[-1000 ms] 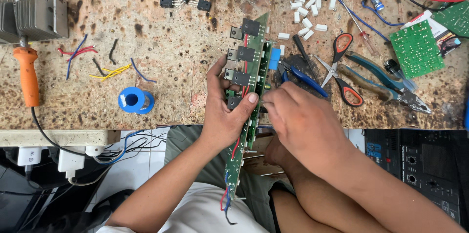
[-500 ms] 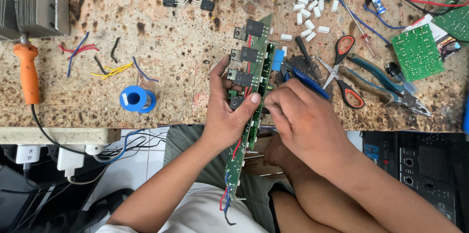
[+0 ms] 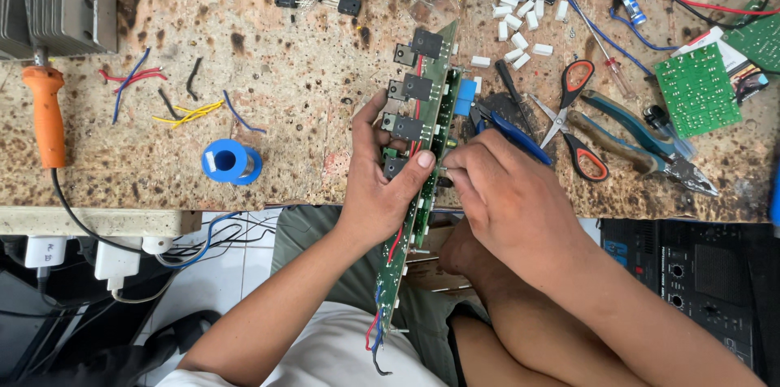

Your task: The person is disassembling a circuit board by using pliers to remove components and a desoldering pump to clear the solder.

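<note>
Up close, left hand [image 3: 382, 192] wrapped around the long green circuit board [image 3: 418, 184], thumb laid across its face beside a row of black transistors [image 3: 410, 88], board held on edge over the lip of the speckled workbench [image 3: 284, 86] and running down toward the lap. Right hand [image 3: 504, 192] closed against the board's right edge, fingertips pinched together there on something too small to make out. Farther out: blue-handled cutters [image 3: 520, 137] and orange-handled scissors [image 3: 573, 115] just right of the board, blue solder spool [image 3: 231, 162] to the left, orange-handled soldering iron [image 3: 45, 115] at the far left, a small green board [image 3: 697, 90] at the far right.
</note>
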